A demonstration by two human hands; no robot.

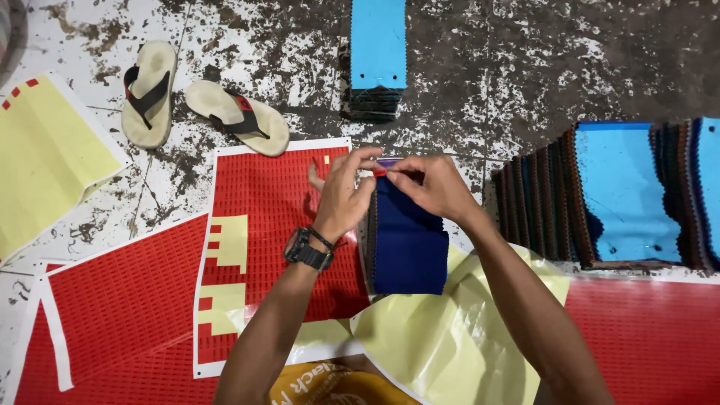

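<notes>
My left hand (pixel 343 193), with a black watch on its wrist, and my right hand (pixel 429 184) meet at the top edge of a stack of fabric swatches whose top piece is dark blue (pixel 409 244). Both hands pinch a small red sticker (pixel 380 172) there, next to a purple strip at the stack's top. The stack lies on a red sticker sheet (pixel 266 195) with yellow backing showing where several stickers are gone.
Two sandals (pixel 199 105) lie at the back left on the stained floor. A light-blue swatch stack (pixel 377 52) sits at the back, more swatch stacks (pixel 622 195) fan out at right. Yellow backing sheets (pixel 442 345) and red sheets (pixel 120 315) lie around.
</notes>
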